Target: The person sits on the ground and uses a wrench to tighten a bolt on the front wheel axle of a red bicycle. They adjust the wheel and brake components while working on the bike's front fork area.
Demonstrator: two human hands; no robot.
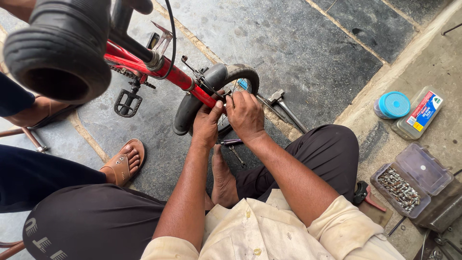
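Soft, even daylight fills the scene with only faint shadows and no glare, the floor (308, 53) sharp while the near black handlebar grip (60, 48) looms blurred and stretched.

Both forearms reach forward, left hand (207, 126) and right hand (245, 115) side by side, fingers curled, pinching

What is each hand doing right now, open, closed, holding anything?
Left hand: fingers closed on the red bicycle frame near the rear wheel.
Right hand: fingertips pinched there; contents cannot be told.
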